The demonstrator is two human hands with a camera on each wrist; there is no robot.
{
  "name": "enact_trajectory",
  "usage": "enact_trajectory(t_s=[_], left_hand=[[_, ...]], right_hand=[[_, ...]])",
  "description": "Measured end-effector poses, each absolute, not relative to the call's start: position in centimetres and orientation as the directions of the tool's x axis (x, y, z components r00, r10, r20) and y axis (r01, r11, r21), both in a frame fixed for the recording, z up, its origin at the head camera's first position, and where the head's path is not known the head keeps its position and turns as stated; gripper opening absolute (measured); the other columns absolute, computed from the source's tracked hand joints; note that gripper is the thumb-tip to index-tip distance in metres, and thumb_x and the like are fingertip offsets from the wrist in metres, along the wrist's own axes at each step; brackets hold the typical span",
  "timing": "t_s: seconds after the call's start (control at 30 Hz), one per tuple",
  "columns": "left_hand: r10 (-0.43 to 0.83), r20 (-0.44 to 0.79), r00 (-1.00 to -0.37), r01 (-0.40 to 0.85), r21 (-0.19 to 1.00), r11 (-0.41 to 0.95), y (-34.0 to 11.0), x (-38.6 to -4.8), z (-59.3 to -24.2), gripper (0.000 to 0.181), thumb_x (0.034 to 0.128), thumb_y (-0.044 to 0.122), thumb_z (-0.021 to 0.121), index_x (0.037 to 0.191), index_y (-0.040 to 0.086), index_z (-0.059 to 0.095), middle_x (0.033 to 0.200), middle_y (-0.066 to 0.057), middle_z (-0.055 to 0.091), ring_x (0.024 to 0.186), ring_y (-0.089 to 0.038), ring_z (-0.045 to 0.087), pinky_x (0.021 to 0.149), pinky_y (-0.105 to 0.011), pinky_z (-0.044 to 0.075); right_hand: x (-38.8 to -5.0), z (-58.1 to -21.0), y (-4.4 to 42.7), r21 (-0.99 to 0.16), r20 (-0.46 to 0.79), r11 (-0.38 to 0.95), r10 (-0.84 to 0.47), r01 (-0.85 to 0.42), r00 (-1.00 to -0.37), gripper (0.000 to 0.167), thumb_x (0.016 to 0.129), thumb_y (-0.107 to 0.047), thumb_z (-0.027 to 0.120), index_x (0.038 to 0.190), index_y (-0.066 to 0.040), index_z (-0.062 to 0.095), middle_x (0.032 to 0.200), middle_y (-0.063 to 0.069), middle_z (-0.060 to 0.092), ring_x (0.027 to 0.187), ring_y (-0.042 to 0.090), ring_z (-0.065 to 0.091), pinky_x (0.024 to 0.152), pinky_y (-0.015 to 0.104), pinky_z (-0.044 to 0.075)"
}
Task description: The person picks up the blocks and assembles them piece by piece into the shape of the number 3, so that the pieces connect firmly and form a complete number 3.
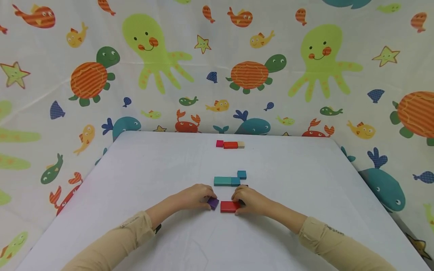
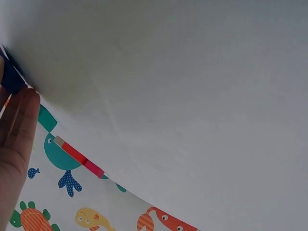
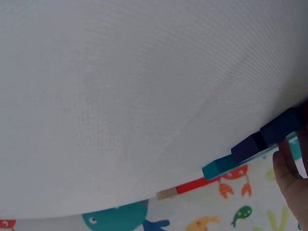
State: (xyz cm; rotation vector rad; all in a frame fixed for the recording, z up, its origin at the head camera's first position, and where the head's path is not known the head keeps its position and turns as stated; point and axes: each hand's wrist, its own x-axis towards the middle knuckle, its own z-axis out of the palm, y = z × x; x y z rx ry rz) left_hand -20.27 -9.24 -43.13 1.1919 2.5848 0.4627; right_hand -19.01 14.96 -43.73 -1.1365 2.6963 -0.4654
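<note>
Between the fingers and thumb of my left hand [image 1: 196, 197] is a small purple block [image 1: 213, 203], held at a tilt just left of a red block [image 1: 229, 207]. In the left wrist view that held block [image 2: 12, 79] looks dark blue at the left edge. My right hand [image 1: 251, 200] grips the red block near its right end, thumb in front and fingertips behind. A dark block [image 1: 242, 202] shows under this hand, mostly hidden by it. Dark blocks [image 3: 280, 126] also appear beside the fingers in the right wrist view.
Beyond the hands lie a long teal block [image 1: 222, 181], a small blue block [image 1: 235, 181] touching its right end, and another blue block [image 1: 242, 174]. Farther back is a row of pink [image 1: 219, 143], red-orange [image 1: 230, 145] and beige [image 1: 241, 145] blocks. Patterned cloth [image 1: 210, 98] hangs behind the white table [image 1: 162, 158].
</note>
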Motion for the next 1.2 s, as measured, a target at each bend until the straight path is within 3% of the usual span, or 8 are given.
enact_trajectory(t_s=[0.3,0.73,0.9,1.07,1.13,1.2], left_hand=[[0.768,-0.104,-0.631,0.685,0.389,0.616,-8.79,-20.55,-43.52,0.032,0.0816,0.016,0.073,0.112,0.007,0.068,0.108,-0.003,0.067,0.101,-0.015,0.061,0.090,-0.027,0.051],[0.764,-0.102,-0.638,0.672,0.411,0.616,-8.50,-20.67,-43.39,0.032,0.0809,0.015,0.074,0.112,0.007,0.068,0.106,-0.004,0.068,0.099,-0.015,0.061,0.089,-0.026,0.051],[0.768,-0.092,-0.634,0.679,0.410,0.609,-8.47,-20.74,-43.56,0.032,0.0804,0.013,0.074,0.112,0.007,0.068,0.106,-0.004,0.069,0.099,-0.016,0.061,0.089,-0.027,0.051],[0.758,-0.097,-0.645,0.669,0.409,0.621,-8.35,-20.70,-43.56,0.032,0.0796,0.011,0.075,0.111,0.008,0.069,0.105,-0.003,0.068,0.099,-0.015,0.061,0.089,-0.027,0.051],[0.750,-0.104,-0.654,0.659,0.409,0.631,-8.29,-20.67,-43.56,0.031,0.0791,0.011,0.075,0.110,0.009,0.069,0.104,-0.002,0.068,0.098,-0.015,0.060,0.088,-0.026,0.051],[0.744,-0.104,-0.660,0.653,0.410,0.637,-8.25,-20.65,-43.55,0.031,0.0789,0.011,0.075,0.109,0.009,0.069,0.103,-0.002,0.068,0.097,-0.014,0.060,0.088,-0.026,0.051]], right_hand=[[-18.93,-43.32,14.57,-0.307,-0.069,0.671,-0.724,-0.675,-0.687,0.033,0.074,-0.022,0.080,0.099,-0.003,0.072,0.099,0.007,0.071,0.112,0.029,0.056,0.091,0.036,0.052],[-19.24,-43.14,14.21,-0.309,-0.063,0.649,-0.743,-0.695,-0.666,0.030,0.072,-0.019,0.081,0.096,-0.002,0.073,0.094,0.007,0.072,0.110,0.029,0.059,0.092,0.037,0.051],[-19.27,-43.10,14.11,-0.310,-0.075,0.656,-0.738,-0.688,-0.671,0.029,0.072,-0.019,0.082,0.094,-0.002,0.073,0.092,0.006,0.072,0.103,0.023,0.059,0.088,0.031,0.053],[-19.26,-43.06,14.01,-0.310,-0.085,0.662,-0.735,-0.683,-0.673,0.027,0.071,-0.021,0.082,0.092,-0.005,0.073,0.086,0.002,0.070,0.084,0.011,0.054,0.075,0.020,0.051],[-19.28,-43.05,13.98,-0.299,-0.078,0.658,-0.739,-0.691,-0.670,0.027,0.071,-0.021,0.083,0.090,-0.005,0.073,0.084,0.001,0.070,0.080,0.009,0.052,0.077,0.024,0.051],[-19.33,-43.08,13.95,-0.280,-0.070,0.657,-0.741,-0.700,-0.668,0.027,0.070,-0.021,0.083,0.090,-0.005,0.073,0.084,0.000,0.069,0.080,0.008,0.053,0.089,0.032,0.051]])
